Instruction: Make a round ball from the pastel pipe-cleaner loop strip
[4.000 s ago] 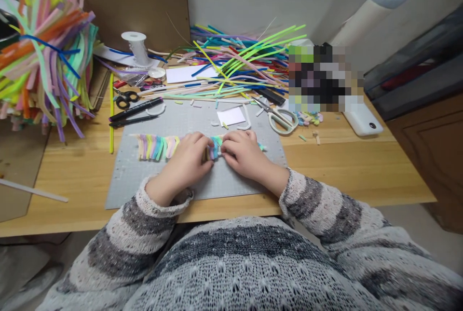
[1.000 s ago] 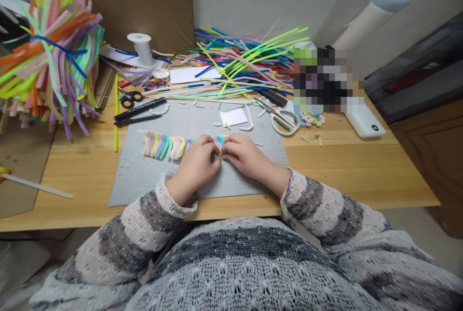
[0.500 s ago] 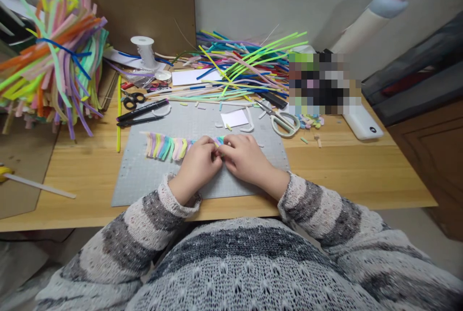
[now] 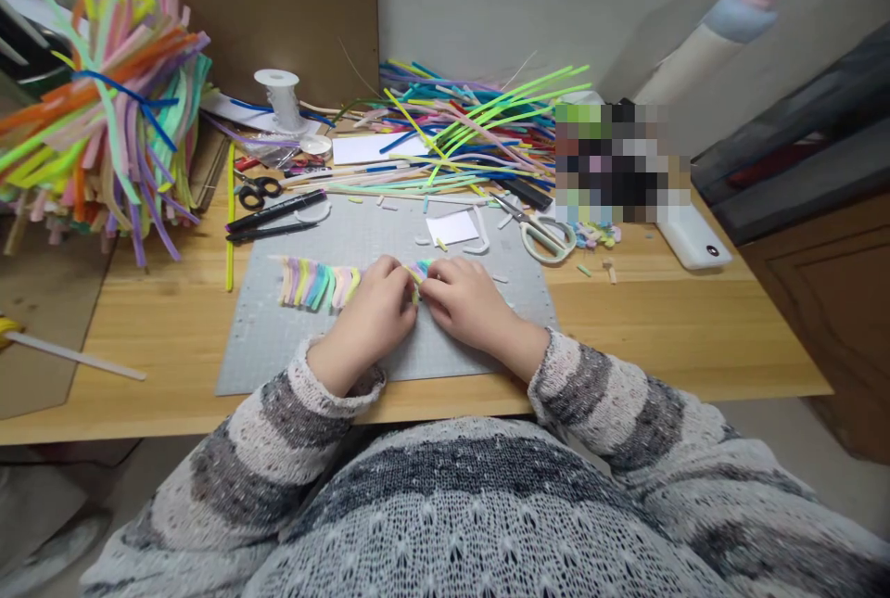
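Chenille-stem strip [image 4: 318, 285], folded in pastel loops, lies on the gray cutting mat [image 4: 260, 352], its right portion pinched by left hand [image 4: 374, 306] and right hand [image 4: 467, 301].

You have two hands, left [image 4: 372, 311] and right [image 4: 474, 303], with one multicoloured pipe-cleaner strip [image 4: 316, 285] at your fingers [image 4: 398, 277] and one cutting mat [image 4: 268, 348] beneath them. Beyond your fingers, count two pairs of scissors: black-handled [image 4: 256, 194] leftward, white-handled [image 4: 540, 242] rightward. You have two black marker pens [image 4: 276, 214] left of them, one white spool [image 4: 283, 100] farther off and one tied pipe-cleaner bundle [image 4: 104, 139] far left. The loose pipe cleaners [image 4: 479, 127] beyond your fingers overlap too much to count.
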Motion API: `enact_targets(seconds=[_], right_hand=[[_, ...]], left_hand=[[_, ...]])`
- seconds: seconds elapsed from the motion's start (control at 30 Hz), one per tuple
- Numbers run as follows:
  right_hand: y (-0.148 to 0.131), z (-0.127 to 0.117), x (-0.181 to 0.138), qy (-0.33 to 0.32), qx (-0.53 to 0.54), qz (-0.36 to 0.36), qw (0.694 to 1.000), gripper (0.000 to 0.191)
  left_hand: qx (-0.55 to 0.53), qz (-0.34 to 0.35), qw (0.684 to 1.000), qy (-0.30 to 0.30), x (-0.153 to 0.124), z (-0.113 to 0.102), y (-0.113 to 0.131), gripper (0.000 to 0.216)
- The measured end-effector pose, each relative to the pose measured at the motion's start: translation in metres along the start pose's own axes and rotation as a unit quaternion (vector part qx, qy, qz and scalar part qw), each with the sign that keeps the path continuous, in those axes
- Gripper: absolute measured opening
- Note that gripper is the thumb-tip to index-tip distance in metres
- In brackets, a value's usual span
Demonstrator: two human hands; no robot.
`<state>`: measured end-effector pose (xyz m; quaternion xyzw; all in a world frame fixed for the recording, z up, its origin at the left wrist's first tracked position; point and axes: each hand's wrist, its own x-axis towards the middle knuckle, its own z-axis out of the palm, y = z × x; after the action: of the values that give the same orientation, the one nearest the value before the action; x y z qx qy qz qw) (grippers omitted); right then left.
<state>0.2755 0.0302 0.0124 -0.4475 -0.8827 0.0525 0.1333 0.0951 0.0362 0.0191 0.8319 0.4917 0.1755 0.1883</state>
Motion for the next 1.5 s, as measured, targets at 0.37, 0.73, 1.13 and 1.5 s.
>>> enact_targets(seconds=[0.37, 0.73, 1.13, 1.5], right_hand=[[-0.001, 0.005, 0.004, 0.000, 0.010, 0.018, 1.000, 0.017], [0.005, 0.006, 0.003, 0.022, 0.132, 0.044, 0.990, 0.012], [0.003, -0.006, -0.003, 0.015, 0.033, 0.016, 0.999, 0.016], [0.020, -0.005, -0.004, 0.073, 0.062, 0.002, 0.995, 0.012]], left_hand=[[0.001, -0.016, 1.000, 0.005, 0.002, 0.001, 0.001, 0.008], [-0.031, -0.043, 0.998, 0.032, 0.004, 0.004, 0.007, 0.013], [-0.104, -0.089, 0.988, 0.075, 0.008, 0.011, 0.010, 0.018], [-0.122, -0.070, 0.982, 0.126, 0.016, 0.021, 0.014, 0.012]])
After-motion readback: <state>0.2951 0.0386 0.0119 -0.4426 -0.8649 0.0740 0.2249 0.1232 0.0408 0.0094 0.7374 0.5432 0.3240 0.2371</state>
